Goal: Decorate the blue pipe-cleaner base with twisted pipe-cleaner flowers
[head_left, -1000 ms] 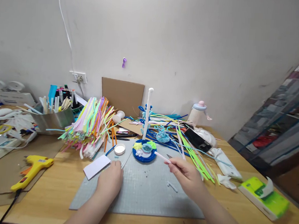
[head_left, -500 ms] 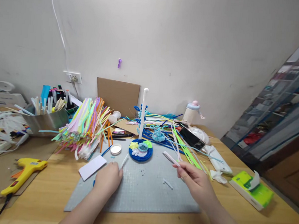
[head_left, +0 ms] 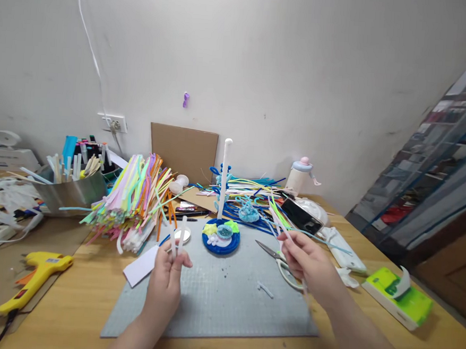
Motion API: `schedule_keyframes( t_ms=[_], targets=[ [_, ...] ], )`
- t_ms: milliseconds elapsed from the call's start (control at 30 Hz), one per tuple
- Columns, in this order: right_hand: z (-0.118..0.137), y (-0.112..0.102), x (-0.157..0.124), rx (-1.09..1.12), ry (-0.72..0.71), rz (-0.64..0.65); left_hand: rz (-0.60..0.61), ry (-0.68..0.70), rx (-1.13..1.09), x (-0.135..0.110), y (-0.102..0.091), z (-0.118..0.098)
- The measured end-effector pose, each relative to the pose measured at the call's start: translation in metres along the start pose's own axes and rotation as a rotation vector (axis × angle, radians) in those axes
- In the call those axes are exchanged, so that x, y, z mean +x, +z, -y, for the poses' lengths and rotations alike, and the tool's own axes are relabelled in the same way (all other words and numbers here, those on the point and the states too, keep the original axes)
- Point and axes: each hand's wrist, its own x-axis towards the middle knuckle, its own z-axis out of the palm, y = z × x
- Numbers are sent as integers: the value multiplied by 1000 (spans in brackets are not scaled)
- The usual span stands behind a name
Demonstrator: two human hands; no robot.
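Note:
My left hand (head_left: 166, 279) is raised over the left side of the grey cutting mat (head_left: 216, 306), its fingers closed on two short white pipe cleaner pieces (head_left: 183, 230) that stick up. Between the fingertips of my right hand (head_left: 308, 265) is a long pale pipe cleaner (head_left: 286, 232). Scissors (head_left: 281, 258) with light handles lie beside and partly under that hand. A round blue pipe cleaner base (head_left: 220, 249) sits between the hands, bearing yellow, green, white and light-blue shapes. Behind it a white fuzzy post (head_left: 224, 179) stands upright.
A pipe cleaner bundle (head_left: 129, 204) and a white card (head_left: 140, 265) lie left. Farther left are a yellow glue gun (head_left: 38, 275) and a metal container (head_left: 72, 190) of sticks. At right are a phone (head_left: 301, 215), a tissue pack (head_left: 398, 297) and a bottle (head_left: 299, 176).
My left hand has risen and turned, showing the two white pieces upright. The scissors at my right fingers now lie on the mat, and that hand has moved slightly up and right, holding a pale pipe cleaner.

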Motion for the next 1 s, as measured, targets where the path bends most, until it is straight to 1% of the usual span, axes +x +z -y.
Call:
schedule_keyframes(
  t_ms=[67, 100, 133, 167, 233, 300, 367, 433, 533, 667, 733, 800, 867, 933, 1000],
  targets=[
    [-4, 8, 23, 231, 196, 82, 76, -46, -24, -6, 5, 8],
    [-10, 13, 35, 346, 289, 61, 105, -80, -44, -6, 7, 11],
    [-18, 18, 46, 436, 391, -4, 113, -116, -88, -5, 10, 15],
    [-27, 23, 57, 452, 438, -37, 104, -160, -157, -2, 13, 17],
    [-48, 34, 75, 464, 480, -97, 48, -288, -346, 9, 21, 20],
    [-65, 43, 85, 468, 489, -165, -21, -487, -517, 24, 33, 21],
    [-75, 51, 89, 476, 484, -204, -80, -675, -611, 37, 46, 22],
    [-78, 55, 87, 486, 476, -212, -87, -745, -632, 46, 58, 24],
    [-78, 60, 81, 498, 475, -200, -72, -733, -626, 53, 68, 30],
    [-77, 62, 73, 513, 478, -199, -80, -683, -600, 60, 64, 36],
    [-71, 62, 69, 505, 427, -214, -95, -643, -591, 60, 59, 34],
    [-59, 61, 62, 452, 322, -160, -79, -546, -602, 55, 55, 27],
    [-42, 61, 53, 377, 222, 13, 26, -448, -629, 48, 52, 17],
    [-26, 60, 43, 339, 164, 163, 194, -429, -620, 41, 49, 9],
    [-14, 60, 34, 290, 111, 225, 348, -426, -488, 38, 43, 5]
  ],
)
